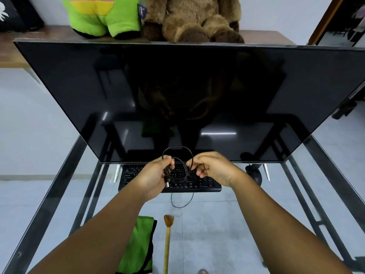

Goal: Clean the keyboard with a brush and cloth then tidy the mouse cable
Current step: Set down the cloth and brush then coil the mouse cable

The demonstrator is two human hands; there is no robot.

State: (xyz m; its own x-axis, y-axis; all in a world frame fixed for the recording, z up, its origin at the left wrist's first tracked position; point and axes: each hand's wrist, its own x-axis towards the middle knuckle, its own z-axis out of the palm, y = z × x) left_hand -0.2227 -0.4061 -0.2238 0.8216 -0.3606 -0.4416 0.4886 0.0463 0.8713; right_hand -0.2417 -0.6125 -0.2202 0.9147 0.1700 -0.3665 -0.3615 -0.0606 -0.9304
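Monitor: a wide dark screen point(189, 99) stands across the far part of the glass table point(227, 224), switched off and reflecting the room.
Table: clear glass top on a dark metal frame; the floor shows through it.
Plush toys: a green one point(102, 16) and a brown one point(197, 18) sit on a wooden shelf behind the monitor.
Keyboard: the black keyboard point(207, 183) lies at the middle of the table, just in front of the monitor's lower edge, partly hidden by the hands.
Cloth: a green cloth point(141, 246) with dark trim lies at the near edge, left of centre.
Brush: a wooden-handled brush point(167, 240) lies just right of the cloth, bristles pointing away.
Mouse: the black mouse point(254, 174) sits right of the keyboard, under the monitor's edge.
Left hand: the left hand point(156, 177) grips a coiled bundle of mouse cable point(178, 165) above the keyboard, plug end hanging below the fingers.
Right hand: the right hand point(212, 168) pinches the loop's right side with curled fingertips.
Cable slack: a loop droops onto the glass in front of the keyboard.
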